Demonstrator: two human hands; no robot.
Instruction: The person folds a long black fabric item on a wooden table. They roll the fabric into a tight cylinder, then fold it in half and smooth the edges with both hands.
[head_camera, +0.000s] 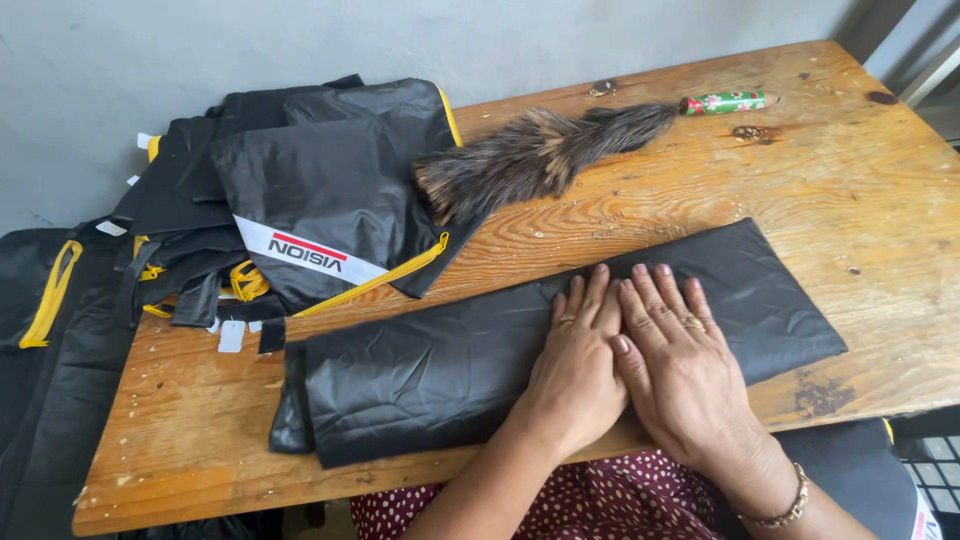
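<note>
Fingers of the left hand lie flat and nearly straight, spread only a little, pressing down on the folded black sheet; nothing gripped, just palm and pads on the fabric. Right hand sits just beside it, thumb side touching the left, its fingers equally flat and extended toward the far edge of the fold. Both are open, holding nothing, weight on top. That flat pose looks like it's there to keep the slick material from springing open and to push air out of the layers, judging by the wrinkles radiating left of the hands.

Sheet is a long, narrow folded strip lying diagonally across the near half of the wooden counter, left end near the front edge, right end angled back. Hands rest approx. at its middle, slightly right of centre.

At the far left of the counter, a loose pile of black covers w/ yellow trim spills over the edge; it's well apart from the strip, so the folding area stays free. A feather duster w/ green patterned handle lies beyond the strip, its brush end touching the pile.

Right wrist wears a bracelet; rings show on both hands. Person's dotted maroon garment is visible below the counter edge.
</note>
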